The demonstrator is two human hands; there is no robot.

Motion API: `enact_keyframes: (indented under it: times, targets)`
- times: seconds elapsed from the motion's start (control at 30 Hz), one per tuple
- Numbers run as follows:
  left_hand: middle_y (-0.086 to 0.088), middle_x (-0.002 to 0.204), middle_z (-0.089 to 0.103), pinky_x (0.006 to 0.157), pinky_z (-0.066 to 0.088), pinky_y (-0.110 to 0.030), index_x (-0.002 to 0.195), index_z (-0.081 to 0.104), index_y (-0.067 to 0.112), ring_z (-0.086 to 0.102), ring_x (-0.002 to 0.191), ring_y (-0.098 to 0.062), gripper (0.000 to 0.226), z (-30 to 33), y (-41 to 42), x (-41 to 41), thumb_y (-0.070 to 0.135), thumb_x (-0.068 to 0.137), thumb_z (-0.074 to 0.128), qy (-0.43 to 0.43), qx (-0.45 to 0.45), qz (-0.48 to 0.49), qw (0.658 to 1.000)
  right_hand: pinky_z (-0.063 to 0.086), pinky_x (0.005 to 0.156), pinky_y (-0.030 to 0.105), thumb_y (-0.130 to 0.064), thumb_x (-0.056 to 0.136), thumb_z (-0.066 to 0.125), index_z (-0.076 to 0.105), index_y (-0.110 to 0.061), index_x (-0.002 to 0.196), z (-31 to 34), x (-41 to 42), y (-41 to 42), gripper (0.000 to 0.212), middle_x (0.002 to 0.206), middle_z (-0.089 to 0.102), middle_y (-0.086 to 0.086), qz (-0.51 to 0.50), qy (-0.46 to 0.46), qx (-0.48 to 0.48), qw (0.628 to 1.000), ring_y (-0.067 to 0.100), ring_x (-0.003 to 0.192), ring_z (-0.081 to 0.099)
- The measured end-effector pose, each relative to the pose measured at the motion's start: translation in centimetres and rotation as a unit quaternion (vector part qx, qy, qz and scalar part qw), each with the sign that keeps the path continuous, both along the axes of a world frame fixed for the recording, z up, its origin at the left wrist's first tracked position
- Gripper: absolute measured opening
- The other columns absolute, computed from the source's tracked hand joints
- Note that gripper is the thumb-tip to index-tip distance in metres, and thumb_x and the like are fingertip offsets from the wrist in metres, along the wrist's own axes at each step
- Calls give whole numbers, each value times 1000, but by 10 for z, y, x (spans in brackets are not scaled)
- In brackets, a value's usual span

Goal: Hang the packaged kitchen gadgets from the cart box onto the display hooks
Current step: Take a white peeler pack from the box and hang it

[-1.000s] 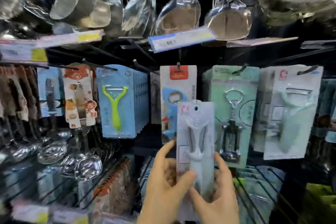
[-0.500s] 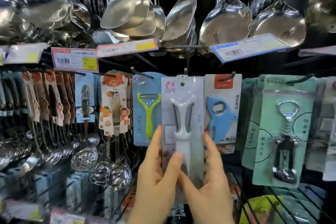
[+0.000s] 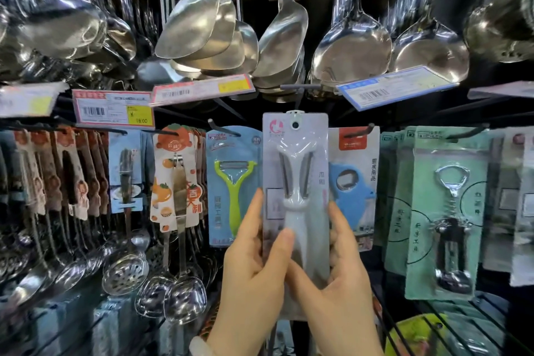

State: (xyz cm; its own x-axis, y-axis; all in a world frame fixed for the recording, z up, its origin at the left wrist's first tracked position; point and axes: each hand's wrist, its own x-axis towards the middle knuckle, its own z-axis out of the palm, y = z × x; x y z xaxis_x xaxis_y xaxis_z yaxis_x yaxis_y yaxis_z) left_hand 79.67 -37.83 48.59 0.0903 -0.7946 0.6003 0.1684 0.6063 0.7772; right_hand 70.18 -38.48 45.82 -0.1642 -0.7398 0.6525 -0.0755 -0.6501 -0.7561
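Note:
A white peeler in a pale carded blister pack (image 3: 296, 182) stands upright in front of the display, held by both hands at its lower half. My left hand (image 3: 254, 272) grips its left edge with the thumb across the front. My right hand (image 3: 338, 283) holds the right edge and bottom. The pack's hang hole (image 3: 295, 125) sits just below a grey hook tip (image 3: 300, 87); whether the hook is through it I cannot tell. Behind, a green peeler pack (image 3: 234, 185) and a blue bottle-opener pack (image 3: 354, 182) hang on hooks.
Steel ladles and spatulas (image 3: 289, 29) hang in the row above, with price tags (image 3: 199, 89) under them. Mint corkscrew packs (image 3: 448, 211) hang at right, orange knife packs (image 3: 176, 176) and skimmers (image 3: 125, 269) at left. Wire shelving (image 3: 450, 324) lies below right.
The view swung right to left, so the display slid rightward. Both hands lifted the white peeler pack up, bringing its hang hole close under the grey hook between the green peeler and blue opener.

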Motion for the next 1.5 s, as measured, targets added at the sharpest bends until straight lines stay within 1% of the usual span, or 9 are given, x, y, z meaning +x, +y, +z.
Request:
enact_keyframes:
  times: [0.2,0.53,0.67,0.73,0.8,0.9,1.1,1.23,1.5]
  targets:
    - [17,131,58,105,42,-42,124,44,46,56,120,-7,57,3,-2,3,24,75,64,9,6,-7,1000,43,103,42,-41,61,82,29,-73,123,2,0,0,87,138,45,-25,10,6,5,1000,3,129,45]
    - [29,125,56,106,40,-27,121,39,50,51,119,7,59,-1,-17,2,3,90,56,-17,34,15,999,39,108,36,-28,68,81,28,-58,132,0,-3,-11,88,136,39,-32,-8,25,44,999,-3,130,37]
    - [25,132,48,101,39,-17,142,30,38,48,120,6,63,1,-38,3,9,92,55,-65,48,26,996,31,89,-4,-21,77,74,20,-41,144,7,-4,-28,87,124,25,-43,-3,48,65,997,-17,123,23]
    - [15,137,50,106,40,-28,143,32,39,50,123,-2,60,-1,-55,5,13,94,55,-89,63,27,994,31,71,-11,-17,81,70,19,-36,144,11,-5,-40,84,122,32,-37,-4,68,88,994,-29,107,30]
    - [6,137,53,106,41,-38,145,28,39,53,122,-10,61,-2,-71,5,17,95,53,-112,75,29,990,38,80,-2,-18,84,68,15,-35,145,13,-3,-54,82,124,37,-32,-7,93,102,990,-31,106,37]
    - [-1,115,65,91,49,-30,149,21,30,64,95,-14,61,-1,-90,5,17,96,50,-150,87,53,983,30,106,24,-25,86,65,5,-27,150,12,4,-74,88,154,22,-5,-50,144,108,982,8,139,27]
    - [-5,125,52,65,39,-6,151,11,27,55,82,-8,65,3,-126,7,23,97,48,-276,115,111,948,24,105,30,-25,93,56,-2,-11,150,10,9,-113,83,151,22,17,-134,249,113,953,28,138,28]
    - [-12,150,34,102,28,-23,152,10,19,38,133,-25,64,3,-142,5,26,99,44,-345,144,125,919,32,101,36,-26,94,52,-4,-11,150,14,10,-131,80,146,23,23,-174,277,145,934,35,132,36]
    - [-26,126,53,93,41,-39,141,28,-1,51,116,-40,50,-19,-150,3,12,95,43,-422,149,120,886,22,110,33,-16,93,52,-10,-13,149,-4,8,-128,84,151,16,21,-196,328,184,906,30,139,26]
